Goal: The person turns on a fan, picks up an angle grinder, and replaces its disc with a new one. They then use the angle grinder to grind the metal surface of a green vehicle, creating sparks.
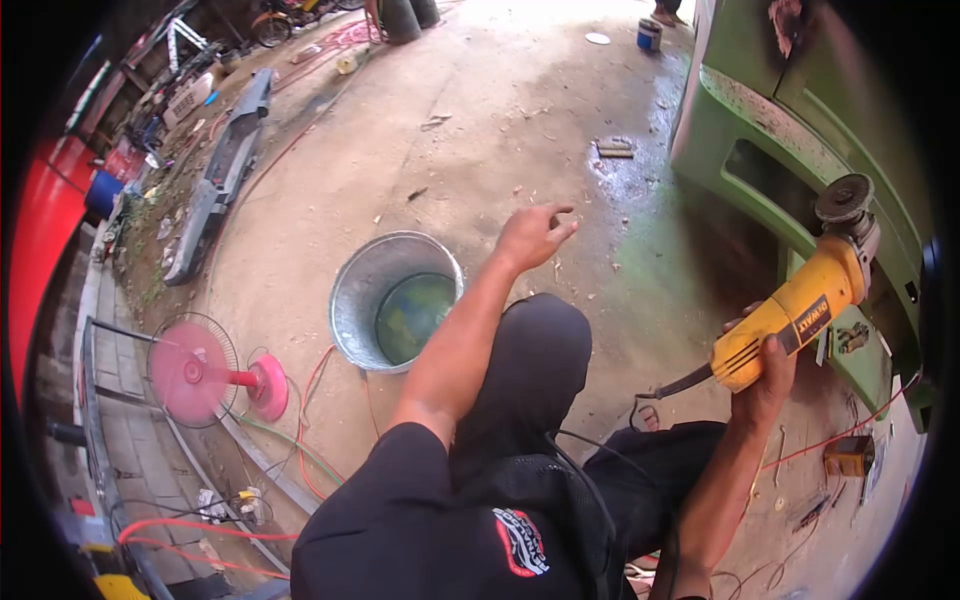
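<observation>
Cased in smooth yellow plastic at the grinder housing (pixel 752 345), formed in dull grey metal at the bucket (pixel 352 300). Finished in matt black cloth at the shirt (pixel 400 510), glossy red at the large panel (pixel 42 260).

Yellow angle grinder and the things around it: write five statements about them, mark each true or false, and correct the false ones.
1. The right hand holds the yellow angle grinder. True.
2. The grinder's disc is at the end closest to the right hand. False: the disc is at the far end, and the cord leaves the end near the hand.
3. The metal bucket has greenish liquid in it. True.
4. The left hand grips a second tool. False: the left hand holds nothing.
5. The pink fan is to the left of the bucket in this view. True.
</observation>
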A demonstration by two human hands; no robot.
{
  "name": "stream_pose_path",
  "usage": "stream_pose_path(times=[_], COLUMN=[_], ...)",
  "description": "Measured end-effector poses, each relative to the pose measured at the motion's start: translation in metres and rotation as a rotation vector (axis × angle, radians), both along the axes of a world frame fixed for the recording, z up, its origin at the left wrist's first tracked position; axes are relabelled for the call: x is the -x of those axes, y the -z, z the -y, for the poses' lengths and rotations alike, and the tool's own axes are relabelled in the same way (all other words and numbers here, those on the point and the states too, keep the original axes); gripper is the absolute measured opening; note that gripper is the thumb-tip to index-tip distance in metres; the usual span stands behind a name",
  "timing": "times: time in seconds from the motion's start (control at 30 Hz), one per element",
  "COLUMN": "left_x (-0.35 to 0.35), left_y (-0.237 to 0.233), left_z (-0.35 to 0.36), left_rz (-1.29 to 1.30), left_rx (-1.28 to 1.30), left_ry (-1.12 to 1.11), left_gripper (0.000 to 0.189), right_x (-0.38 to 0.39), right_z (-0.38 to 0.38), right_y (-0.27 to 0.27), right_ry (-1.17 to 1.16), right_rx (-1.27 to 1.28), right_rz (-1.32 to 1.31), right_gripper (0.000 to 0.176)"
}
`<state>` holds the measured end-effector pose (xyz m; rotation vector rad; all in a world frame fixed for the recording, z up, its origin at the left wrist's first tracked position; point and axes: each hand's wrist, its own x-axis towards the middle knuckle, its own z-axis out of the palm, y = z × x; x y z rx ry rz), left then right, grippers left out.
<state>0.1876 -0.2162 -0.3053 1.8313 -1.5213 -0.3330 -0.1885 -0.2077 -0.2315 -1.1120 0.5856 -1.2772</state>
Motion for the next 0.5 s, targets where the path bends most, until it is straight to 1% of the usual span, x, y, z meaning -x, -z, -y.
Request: stream_pose_path(times=[0.03,0.07,0.1,0.13,0.17,0.2,0.23,0.27,0.3,0.33,0.37,0.4,0.43,0.47,0.5], left_x=[0.005,0.014,0.02,0.024,0.029,0.025,0.02,0.018,0.021,0.019,0.012,0.007,0.003,0.003,0.007], left_y=[0.01,0.005,0.013,0.024,0.038,0.062,0.091,0.112,0.121,0.111,0.098,0.07,0.045,0.018,-0.021], left_z=[0.006,0.011,0.018,0.023,0.025,0.023,0.026,0.03,0.029,0.028,0.033,0.036,0.036,0.034,0.034], left_rz=[0.028,0.044,0.034,0.157,0.275,0.259,0.358,0.456,0.409,0.35,0.285,0.211,0.214,0.046,-0.08], left_rx=[0.056,0.02,0.019,0.081,0.144,0.153,0.161,0.186,0.167,0.132,0.105,0.046,0.184,0.106,0.113], left_ry=[0.068,0.082,0.09,0.108,0.126,0.135,0.146,0.163,0.164,0.203,0.157,0.087,0.034,-0.004,0.0], left_gripper=[0.048,0.039,0.039,0.035,0.031,0.031,0.029,0.028,0.028,0.027,0.028,0.034,0.035,0.036,0.036], right_x=[0.001,0.001,0.001,0.002,0.001,-0.003,-0.004,-0.007,-0.003,-0.003,-0.001,-0.004,-0.011,-0.021,-0.042], right_z=[-0.001,0.0,0.003,0.006,0.007,0.004,0.007,0.007,0.01,0.01,0.015,0.017,0.023,0.03,0.026], right_y=[0.001,0.0,0.0,0.0,0.001,0.003,0.003,0.006,0.015,0.018,0.033,0.038,0.037,0.035,0.004], right_ry=[0.008,0.026,0.044,0.018,0.026,0.017,0.011,0.069,0.115,0.154,0.194,0.234,0.19,0.153,0.127], right_rx=[-0.011,-0.016,-0.017,-0.02,-0.024,-0.03,-0.036,-0.082,-0.085,-0.106,-0.083,-0.146,-0.147,-0.141,-0.151], right_rz=[-0.013,-0.008,-0.002,0.019,0.004,0.008,0.01,0.014,-0.035,-0.069,-0.133,-0.214,-0.261,-0.216,-0.09], right_gripper=[0.064,0.065,0.066,0.067,0.067,0.066,0.066,0.065,0.063,0.063,0.064,0.066,0.068,0.07,0.072])
